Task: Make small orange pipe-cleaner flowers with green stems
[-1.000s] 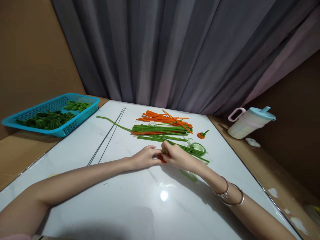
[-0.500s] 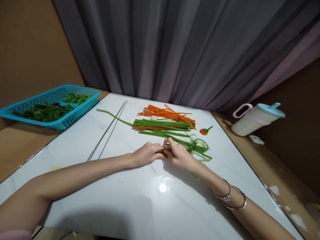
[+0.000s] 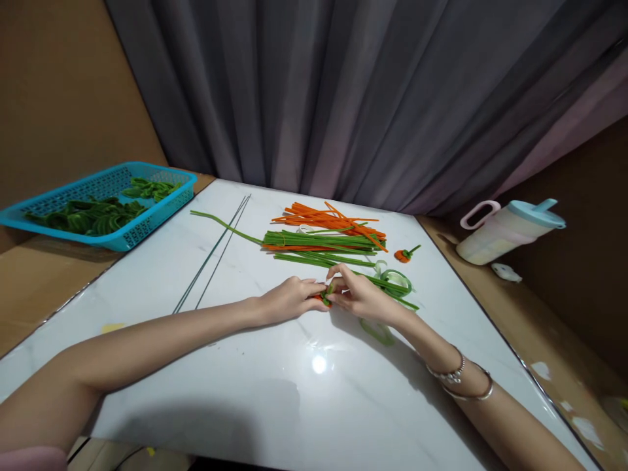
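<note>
1. Small orange-and-green piece point(image 3: 324, 299): between both hands, mid-tabletop point(image 3: 220, 399).
2. Left hand point(image 3: 286, 303): grip closed on its orange side. Right hand point(image 3: 362, 298): grip pinching its green top.
3. Beyond: green stems point(image 3: 324, 241), orange strips point(image 3: 304, 214) behind them.

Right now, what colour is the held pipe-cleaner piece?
The pipe-cleaner piece shows orange and green, head view.

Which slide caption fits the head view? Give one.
Left hand and right hand hold a small orange-and-green piece near green sticks and orange sticks on a white table.
</note>
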Motion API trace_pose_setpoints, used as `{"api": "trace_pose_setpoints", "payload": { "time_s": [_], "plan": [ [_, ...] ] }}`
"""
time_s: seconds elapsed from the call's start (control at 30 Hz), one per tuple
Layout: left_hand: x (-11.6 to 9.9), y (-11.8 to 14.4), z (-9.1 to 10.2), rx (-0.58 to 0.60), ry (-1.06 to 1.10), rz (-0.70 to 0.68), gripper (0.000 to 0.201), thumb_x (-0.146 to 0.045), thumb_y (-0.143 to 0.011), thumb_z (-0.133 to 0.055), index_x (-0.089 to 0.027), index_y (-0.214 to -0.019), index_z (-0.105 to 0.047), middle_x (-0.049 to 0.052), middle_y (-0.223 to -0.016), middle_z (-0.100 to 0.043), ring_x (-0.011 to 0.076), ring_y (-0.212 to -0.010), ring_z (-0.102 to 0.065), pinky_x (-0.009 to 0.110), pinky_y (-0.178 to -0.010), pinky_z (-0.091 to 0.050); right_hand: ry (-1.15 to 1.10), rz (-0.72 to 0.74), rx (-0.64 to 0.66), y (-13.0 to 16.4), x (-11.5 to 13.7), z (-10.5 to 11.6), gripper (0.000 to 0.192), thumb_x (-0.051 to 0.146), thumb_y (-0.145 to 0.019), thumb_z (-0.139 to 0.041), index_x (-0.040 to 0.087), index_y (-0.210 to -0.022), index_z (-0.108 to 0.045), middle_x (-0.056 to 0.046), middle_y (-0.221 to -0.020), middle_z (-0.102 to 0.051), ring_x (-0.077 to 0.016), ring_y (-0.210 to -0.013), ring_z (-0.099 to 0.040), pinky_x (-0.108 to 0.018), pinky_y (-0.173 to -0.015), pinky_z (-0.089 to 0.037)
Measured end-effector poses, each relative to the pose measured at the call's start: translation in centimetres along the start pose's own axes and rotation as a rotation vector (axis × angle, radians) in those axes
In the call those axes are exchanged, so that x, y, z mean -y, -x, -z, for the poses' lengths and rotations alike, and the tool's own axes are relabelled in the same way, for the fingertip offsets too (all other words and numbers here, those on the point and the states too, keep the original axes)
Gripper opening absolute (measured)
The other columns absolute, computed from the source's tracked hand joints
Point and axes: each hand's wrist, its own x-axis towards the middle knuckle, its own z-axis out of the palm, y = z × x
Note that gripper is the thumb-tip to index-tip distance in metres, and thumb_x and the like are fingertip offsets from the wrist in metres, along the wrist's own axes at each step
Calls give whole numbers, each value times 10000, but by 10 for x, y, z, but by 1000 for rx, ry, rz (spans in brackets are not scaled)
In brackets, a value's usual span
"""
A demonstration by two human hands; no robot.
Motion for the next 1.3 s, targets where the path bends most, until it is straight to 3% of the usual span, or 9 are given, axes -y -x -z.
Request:
{"api": "trace_pose_setpoints", "payload": {
  "time_s": [0.17,0.27,0.5,0.67,0.8,0.93,1.1,1.3],
  "plan": [
    [2,1,-1,16,-15,0,126,-277,-864,-576,-209,-955,-630,-5,-870,-658,221,-1033,-584,245,-840,-426,-151,-45,13,0,-2,2,183,268,-820,-527,217,-896,-369,37,-677,-552,-115,-565,-498,-236,-578,-399],
    [1,0,-1,7,-27,-6,111,-262,-861,-581,-192,-938,-620,5,-871,-643,190,-923,-609,230,-791,-437,-165,-29,-14,-3,-4,-3,164,248,-809,-524,215,-875,-378,34,-677,-542,-125,-603,-503,-239,-597,-396],
    [-1,-1,-1,-17,-51,50,63,-218,-829,-611,-161,-832,-637,1,-851,-639,125,-694,-592,201,-678,-437,48,54,-46,-6,-1,-10,254,51,-679,-466,211,-853,-374,69,-619,-437,-116,-580,-396,-212,-557,-308],
    [0,0,1,-31,61,41,90,-234,-814,-621,-177,-798,-689,-40,-817,-694,120,-719,-618,204,-789,-466,100,36,-69,-5,-1,-14,293,32,-645,-468,214,-856,-377,81,-598,-366,-107,-548,-340,-201,-513,-262],
    [3,0,0,-25,113,27,140,-283,-826,-603,-207,-845,-719,-72,-868,-717,157,-885,-644,267,-980,-423,75,41,-129,-3,-3,-16,205,73,-716,-469,207,-853,-395,63,-620,-428,-110,-560,-385,-204,-522,-295],
    [6,0,-3,-20,66,-17,195,-316,-852,-576,-206,-936,-713,-68,-867,-711,179,-990,-632,303,-1081,-330,146,43,-242,-1,-6,-16,129,111,-746,-516,188,-671,-444,21,-637,-500,-113,-581,-438,-217,-534,-316],
    [1,0,-1,-30,45,-59,185,-315,-871,-558,-214,-947,-693,-30,-919,-696,152,-886,-622,268,-948,-429,90,35,-137,2,-6,0,108,130,-762,-558,164,-694,-634,-30,-721,-640,-138,-652,-570,-243,-624,-418],
    [-4,1,3,-24,50,-30,166,-316,-869,-560,-223,-920,-687,-18,-908,-677,144,-867,-603,232,-838,-441,73,65,-107,5,-4,13,136,196,-792,-584,166,-732,-702,-58,-784,-686,-167,-714,-618,-277,-686,-472]
  ]
}}
